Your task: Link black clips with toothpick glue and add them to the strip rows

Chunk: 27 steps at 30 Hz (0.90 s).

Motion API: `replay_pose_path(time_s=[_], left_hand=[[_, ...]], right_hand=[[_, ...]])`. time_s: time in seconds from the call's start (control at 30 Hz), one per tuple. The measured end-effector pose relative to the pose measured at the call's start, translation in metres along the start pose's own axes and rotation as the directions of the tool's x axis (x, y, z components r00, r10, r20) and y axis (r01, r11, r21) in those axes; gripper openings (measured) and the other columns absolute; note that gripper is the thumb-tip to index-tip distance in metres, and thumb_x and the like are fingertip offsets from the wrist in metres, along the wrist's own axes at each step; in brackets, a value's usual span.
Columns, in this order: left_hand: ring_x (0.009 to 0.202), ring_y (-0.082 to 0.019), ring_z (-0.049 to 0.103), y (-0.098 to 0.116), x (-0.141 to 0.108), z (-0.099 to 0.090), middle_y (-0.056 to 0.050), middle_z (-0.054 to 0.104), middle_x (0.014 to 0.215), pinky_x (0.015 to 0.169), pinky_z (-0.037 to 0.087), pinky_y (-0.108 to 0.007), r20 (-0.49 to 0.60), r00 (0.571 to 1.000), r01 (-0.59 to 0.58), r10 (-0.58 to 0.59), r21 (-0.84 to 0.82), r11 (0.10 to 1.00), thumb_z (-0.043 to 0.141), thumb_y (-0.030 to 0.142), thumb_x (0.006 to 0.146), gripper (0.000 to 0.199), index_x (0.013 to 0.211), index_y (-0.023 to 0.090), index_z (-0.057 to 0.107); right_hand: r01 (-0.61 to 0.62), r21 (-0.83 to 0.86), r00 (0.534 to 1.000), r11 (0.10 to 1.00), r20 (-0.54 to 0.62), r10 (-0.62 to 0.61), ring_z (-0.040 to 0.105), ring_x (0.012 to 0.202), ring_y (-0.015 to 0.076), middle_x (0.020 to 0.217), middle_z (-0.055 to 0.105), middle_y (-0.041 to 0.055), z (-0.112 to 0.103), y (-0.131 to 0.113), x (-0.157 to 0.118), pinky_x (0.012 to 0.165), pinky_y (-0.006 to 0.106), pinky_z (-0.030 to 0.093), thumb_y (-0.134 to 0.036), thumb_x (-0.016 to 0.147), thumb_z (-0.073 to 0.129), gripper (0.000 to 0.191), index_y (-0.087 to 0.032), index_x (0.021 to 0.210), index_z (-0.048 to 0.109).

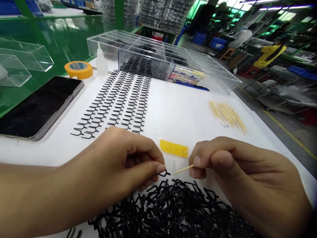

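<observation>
Between thumb and fingers, my left hand (131,158) pinches a small black forked piece (165,173), most of it hidden by the fingertips. My right hand (223,165) grips a wooden toothpick (182,169), its tip at the free end of the black piece; whether they touch I cannot tell. Below both hands lies a heap of loose black forked pieces (178,211). A yellow strip (174,148) with small specks on it lies just beyond the hands. Further off, similar black pieces (121,102) are laid out in several neat rows on the white surface (170,112).
A pile of toothpicks (228,115) lies at the right. Along the back stand a clear divided box (213,71) with black pieces inside, small printed boxes (185,76) and a white squeeze bottle (101,61). At left are orange tape (78,69) and a phone (39,107).
</observation>
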State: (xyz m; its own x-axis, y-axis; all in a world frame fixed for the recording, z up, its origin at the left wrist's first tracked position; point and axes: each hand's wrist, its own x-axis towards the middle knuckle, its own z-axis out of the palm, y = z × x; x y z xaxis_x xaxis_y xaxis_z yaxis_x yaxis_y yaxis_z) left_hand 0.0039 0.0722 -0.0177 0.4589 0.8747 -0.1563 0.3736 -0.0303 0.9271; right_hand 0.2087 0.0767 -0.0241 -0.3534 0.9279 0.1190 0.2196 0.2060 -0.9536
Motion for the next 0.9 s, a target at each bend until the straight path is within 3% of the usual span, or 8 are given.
replay_pose_path(time_s=[0.53,0.67,0.8,0.9], left_hand=[[0.046,-0.002,0.049,0.0,-0.001,0.0,0.006,0.059,0.053,0.042,0.036,-0.006,-0.001,1.0,-0.009,0.009,-0.001,1.0,0.056,0.016,0.079,0.014,0.069,0.017,0.066],[0.049,-0.002,0.054,-0.001,-0.004,0.0,0.005,0.062,0.057,0.046,0.041,-0.006,-0.006,0.999,-0.053,0.053,-0.042,0.998,0.057,0.019,0.081,0.013,0.072,0.017,0.066],[0.053,0.0,0.058,0.002,-0.009,-0.001,0.007,0.064,0.061,0.052,0.043,-0.003,-0.084,0.977,-0.199,0.195,-0.044,0.979,0.059,0.013,0.08,0.01,0.073,0.017,0.065],[0.054,0.001,0.056,0.005,-0.012,-0.001,0.008,0.062,0.059,0.053,0.042,-0.002,-0.098,0.971,-0.223,0.216,-0.07,0.972,0.059,0.009,0.079,0.011,0.072,0.016,0.064]], right_hand=[[0.015,-0.028,1.0,0.999,-0.021,-0.016,0.056,0.055,0.0124,0.06,0.061,-0.0018,0.0,-0.002,0.002,0.053,0.021,0.046,-0.04,0.084,0.063,0.022,-0.026,0.068,0.067],[0.035,0.017,0.998,0.999,-0.06,-0.034,0.058,0.05,0.0114,0.058,0.064,-0.0027,-0.001,-0.007,0.002,0.05,0.019,0.049,-0.037,0.088,0.058,0.017,-0.027,0.079,0.069],[0.019,-0.051,1.0,0.999,0.006,-0.018,0.067,0.081,0.0092,0.088,0.072,-0.0043,0.002,-0.017,0.003,0.071,0.011,0.053,-0.028,0.088,0.06,0.014,-0.034,0.096,0.069],[-0.076,0.093,0.983,0.993,0.173,0.059,0.065,0.095,0.0092,0.105,0.07,-0.0057,0.006,-0.023,-0.001,0.078,0.009,0.052,-0.023,0.086,0.062,0.025,-0.038,0.106,0.066]])
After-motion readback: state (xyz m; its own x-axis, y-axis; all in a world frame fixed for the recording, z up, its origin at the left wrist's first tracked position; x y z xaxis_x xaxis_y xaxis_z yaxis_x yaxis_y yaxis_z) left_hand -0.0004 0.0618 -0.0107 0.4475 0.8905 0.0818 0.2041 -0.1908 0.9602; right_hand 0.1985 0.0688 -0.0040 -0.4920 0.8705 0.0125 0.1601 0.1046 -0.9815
